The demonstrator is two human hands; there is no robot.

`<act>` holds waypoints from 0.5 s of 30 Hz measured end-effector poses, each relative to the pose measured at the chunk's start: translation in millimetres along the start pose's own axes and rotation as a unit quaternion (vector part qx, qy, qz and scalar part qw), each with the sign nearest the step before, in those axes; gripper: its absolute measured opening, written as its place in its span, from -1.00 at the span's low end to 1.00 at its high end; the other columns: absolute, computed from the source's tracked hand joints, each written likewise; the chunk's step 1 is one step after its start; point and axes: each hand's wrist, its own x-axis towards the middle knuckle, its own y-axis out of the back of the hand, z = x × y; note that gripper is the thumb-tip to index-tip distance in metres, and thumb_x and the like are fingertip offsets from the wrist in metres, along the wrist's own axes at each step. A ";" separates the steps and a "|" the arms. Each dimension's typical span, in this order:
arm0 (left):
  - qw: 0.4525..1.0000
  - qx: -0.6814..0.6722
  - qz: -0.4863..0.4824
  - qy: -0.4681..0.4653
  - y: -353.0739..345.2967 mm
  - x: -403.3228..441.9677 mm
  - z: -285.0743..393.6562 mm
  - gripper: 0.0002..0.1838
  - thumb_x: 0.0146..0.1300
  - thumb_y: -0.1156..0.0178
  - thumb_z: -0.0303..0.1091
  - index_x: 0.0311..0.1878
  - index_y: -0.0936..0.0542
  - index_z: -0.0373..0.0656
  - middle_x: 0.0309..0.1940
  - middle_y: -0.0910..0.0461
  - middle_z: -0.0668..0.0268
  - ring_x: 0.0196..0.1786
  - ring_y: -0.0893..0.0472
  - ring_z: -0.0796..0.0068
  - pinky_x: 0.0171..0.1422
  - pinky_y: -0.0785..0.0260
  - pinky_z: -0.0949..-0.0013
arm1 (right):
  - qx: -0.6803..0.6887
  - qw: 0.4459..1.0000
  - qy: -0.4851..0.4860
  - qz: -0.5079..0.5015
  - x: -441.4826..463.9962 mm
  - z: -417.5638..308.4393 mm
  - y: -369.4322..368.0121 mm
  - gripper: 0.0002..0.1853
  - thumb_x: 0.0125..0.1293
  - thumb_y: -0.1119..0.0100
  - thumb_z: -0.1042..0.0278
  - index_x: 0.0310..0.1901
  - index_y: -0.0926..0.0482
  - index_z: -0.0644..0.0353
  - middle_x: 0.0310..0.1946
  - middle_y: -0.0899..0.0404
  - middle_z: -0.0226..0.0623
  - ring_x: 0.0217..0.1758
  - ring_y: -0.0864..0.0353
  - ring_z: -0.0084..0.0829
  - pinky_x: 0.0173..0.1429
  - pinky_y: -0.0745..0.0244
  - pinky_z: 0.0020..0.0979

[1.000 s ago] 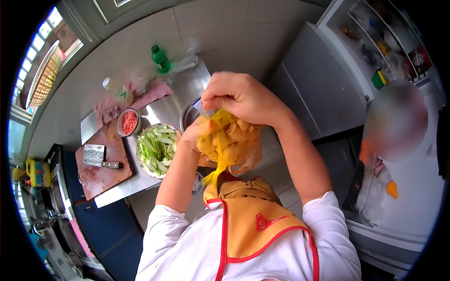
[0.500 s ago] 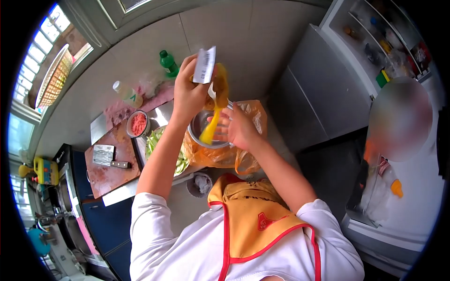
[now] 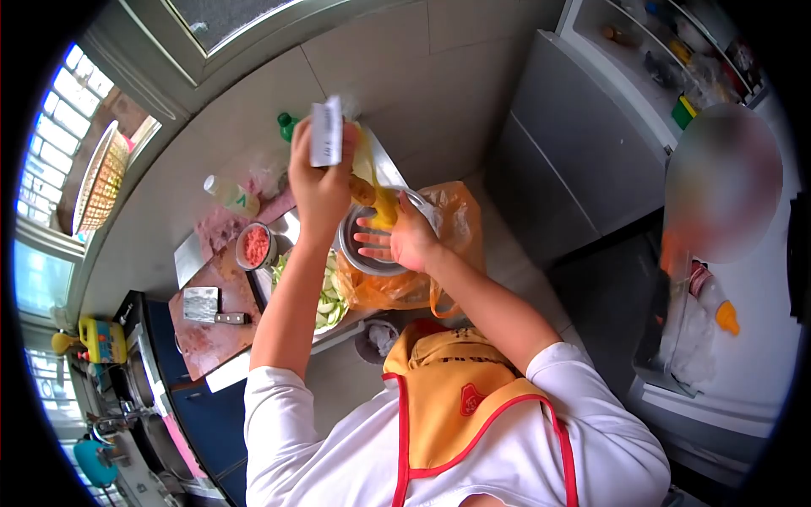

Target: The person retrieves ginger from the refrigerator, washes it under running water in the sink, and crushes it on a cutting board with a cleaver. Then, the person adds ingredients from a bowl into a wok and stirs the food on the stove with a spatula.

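Note:
My left hand (image 3: 319, 182) is closed around a thin yellow plastic bag (image 3: 384, 207) that carries a white printed label (image 3: 326, 133). The bag hangs down and slants to the right over a metal bowl (image 3: 372, 264). A brownish-yellow lump (image 3: 363, 191) shows beside the bag, below my left fingers; its kind is unclear. My right hand (image 3: 410, 241) is over the bowl's right side, palm turned up and fingers spread, just below the bag's lower end. Whether the bag touches that palm is hard to tell.
An orange plastic bag (image 3: 460, 220) lies around the bowl. Leftward are sliced green vegetables (image 3: 329, 308), a bowl of minced meat (image 3: 255, 245) and a cleaver (image 3: 203, 306) on a cutting board (image 3: 198, 351). An open fridge (image 3: 583, 127) stands right; a blurred person (image 3: 722, 186) is near it.
My left hand has moved a little left and down with the bag. My right hand has dropped slightly, its fingers more spread. The whole view has shifted somewhat.

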 end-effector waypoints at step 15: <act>0.999 0.004 -0.030 -0.036 -10.0 11.3 34.2 -0.87 0.26 -0.08 -0.45 -0.15 -0.46 -0.23 -0.37 -0.48 0.40 -0.42 -0.43 0.69 -0.37 -0.27 0.60 | 0.047 0.998 0.001 -0.044 -5.3 -0.8 0.1 -0.33 0.23 0.24 -0.37 0.17 -0.33 -0.01 0.02 -0.44 -0.20 0.04 -0.49 -0.18 -0.11 -0.56 -0.21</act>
